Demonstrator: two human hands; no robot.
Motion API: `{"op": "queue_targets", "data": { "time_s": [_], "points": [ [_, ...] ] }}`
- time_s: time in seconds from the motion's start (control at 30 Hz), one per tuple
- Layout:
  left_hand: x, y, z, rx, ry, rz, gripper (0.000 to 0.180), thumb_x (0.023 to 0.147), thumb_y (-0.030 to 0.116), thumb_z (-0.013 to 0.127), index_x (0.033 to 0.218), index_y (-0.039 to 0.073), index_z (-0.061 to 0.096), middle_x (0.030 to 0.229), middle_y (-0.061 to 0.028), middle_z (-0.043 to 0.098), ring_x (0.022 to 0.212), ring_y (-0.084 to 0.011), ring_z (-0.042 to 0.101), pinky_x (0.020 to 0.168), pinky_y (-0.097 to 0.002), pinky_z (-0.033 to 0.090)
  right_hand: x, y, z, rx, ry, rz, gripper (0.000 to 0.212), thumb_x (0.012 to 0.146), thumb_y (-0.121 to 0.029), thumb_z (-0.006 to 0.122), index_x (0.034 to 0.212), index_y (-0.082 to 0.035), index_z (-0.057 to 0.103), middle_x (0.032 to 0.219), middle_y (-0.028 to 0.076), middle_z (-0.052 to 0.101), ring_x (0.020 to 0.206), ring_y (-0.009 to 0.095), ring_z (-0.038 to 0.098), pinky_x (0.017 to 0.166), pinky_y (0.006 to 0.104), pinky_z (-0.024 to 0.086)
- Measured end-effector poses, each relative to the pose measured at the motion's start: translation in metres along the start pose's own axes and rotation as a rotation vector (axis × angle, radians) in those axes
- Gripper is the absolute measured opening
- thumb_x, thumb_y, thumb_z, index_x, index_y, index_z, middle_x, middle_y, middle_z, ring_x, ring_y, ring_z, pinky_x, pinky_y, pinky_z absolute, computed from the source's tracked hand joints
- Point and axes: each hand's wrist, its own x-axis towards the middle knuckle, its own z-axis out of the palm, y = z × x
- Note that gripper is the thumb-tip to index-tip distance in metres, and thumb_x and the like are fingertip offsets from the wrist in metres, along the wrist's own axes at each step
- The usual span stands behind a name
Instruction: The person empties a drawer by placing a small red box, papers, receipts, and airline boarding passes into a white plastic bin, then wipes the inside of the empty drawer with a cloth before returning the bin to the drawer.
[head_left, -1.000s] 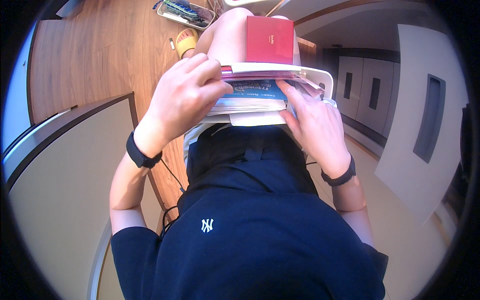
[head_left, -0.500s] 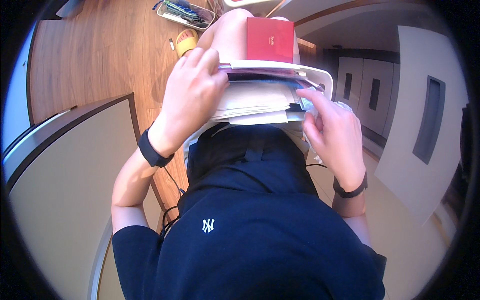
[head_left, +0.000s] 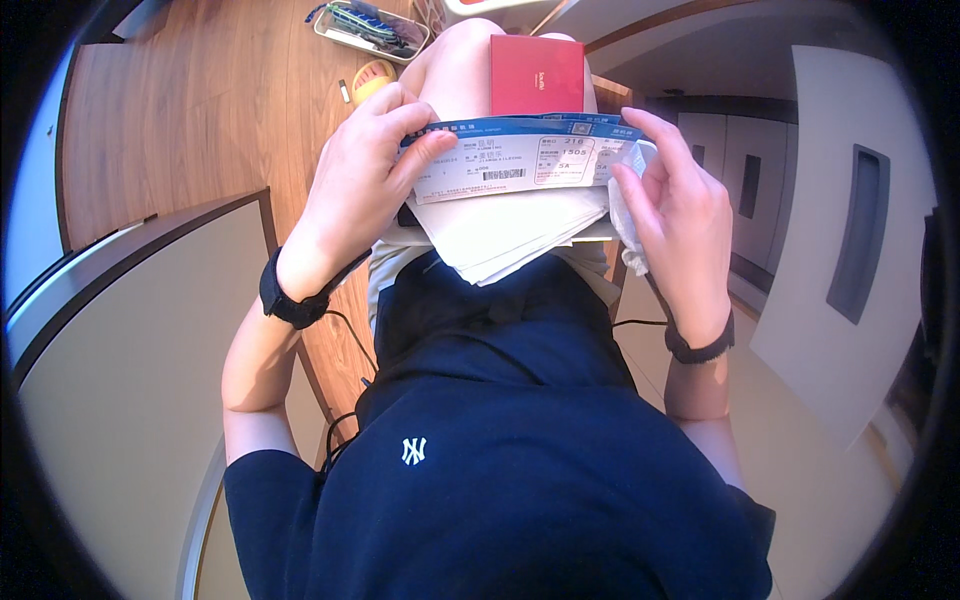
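A long boarding pass [head_left: 525, 165] with a blue top band is stretched above my lap, and a second blue edge shows behind it. My left hand [head_left: 365, 165] pinches its left end between thumb and fingers. At the other end, my right hand [head_left: 680, 215] has the thumb in front and the index finger by the top edge. Beneath the pass, white folded papers [head_left: 500, 235] slant toward me, partly hidden. They lie over a white container [head_left: 405, 236], mostly covered now. Crumpled translucent plastic [head_left: 628, 215] hangs beside my right thumb.
A red box [head_left: 537, 75] rests on my legs beyond the pass. On the wooden floor stands a basket [head_left: 372, 30] of small items, near a yellow slipper [head_left: 372, 85]. A pale panel [head_left: 150, 350] rises at left, a cabinet door [head_left: 830, 240] at right.
The boarding pass has come up into view, spread between both hands. The white papers have shifted and tilted toward me. My right hand has risen slightly to the pass's right end.
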Motion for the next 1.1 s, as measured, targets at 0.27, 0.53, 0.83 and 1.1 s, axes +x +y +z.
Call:
{"op": "queue_targets", "data": {
  "time_s": [0.27, 0.53, 0.83, 1.1],
  "points": [
    [-0.001, -0.002, -0.002, -0.001, -0.008, 0.03, 0.01, 0.085, 0.005, 0.065, 0.09, -0.002, 0.061, 0.082, -0.0077, 0.049, 0.075, -0.0186, 0.052, 0.066, -0.0271, 0.043, 0.008, -0.004, 0.009, -0.06, -0.021, -0.016, 0.016, 0.082, -0.017, 0.069, 0.089, -0.007, 0.059, 0.069, 0.01, 0.059, 0.06, 0.028, 0.06, 0.054, 0.037, 0.046],
    [0.0, 0.006, -0.016, -0.166, -0.067, -0.054, 0.02, 0.081, 0.002, 0.068, 0.1, 0.0, 0.062, 0.086, -0.0065, 0.065, 0.08, -0.0143, 0.06, 0.072, -0.0236, 0.046, 0.011, 0.0, 0.012, -0.06, 0.018, -0.014, 0.017, 0.085, -0.02, 0.066, 0.082, -0.005, 0.059, 0.072, 0.012, 0.061, 0.064, 0.031, 0.06, 0.056, 0.0388, 0.046],
    [-0.004, -0.008, -0.013, -0.273, 0.038, -0.124, 0.022, 0.083, 0.004, 0.07, 0.103, 0.002, 0.061, 0.082, -0.0048, 0.067, 0.076, -0.0094, 0.061, 0.068, -0.0216, 0.05, 0.014, 0.002, 0.011, 0.022, -0.018, 0.039, 0.019, 0.088, -0.022, 0.064, 0.083, -0.004, 0.062, 0.074, 0.012, 0.063, 0.064, 0.026, 0.062, 0.057, 0.035, 0.046],
    [-0.008, -0.008, -0.016, -0.295, 0.009, -0.061, 0.035, 0.077, -0.002, 0.072, 0.108, 0.001, 0.055, 0.083, -0.0032, 0.064, 0.078, -0.0088, 0.059, 0.072, -0.0209, 0.048, 0.015, 0.009, 0.011, 0.015, 0.04, 0.134, 0.025, 0.093, -0.024, 0.058, 0.082, -0.002, 0.061, 0.07, 0.015, 0.062, 0.063, 0.029, 0.062, 0.056, 0.0365, 0.046]
  ]
}}
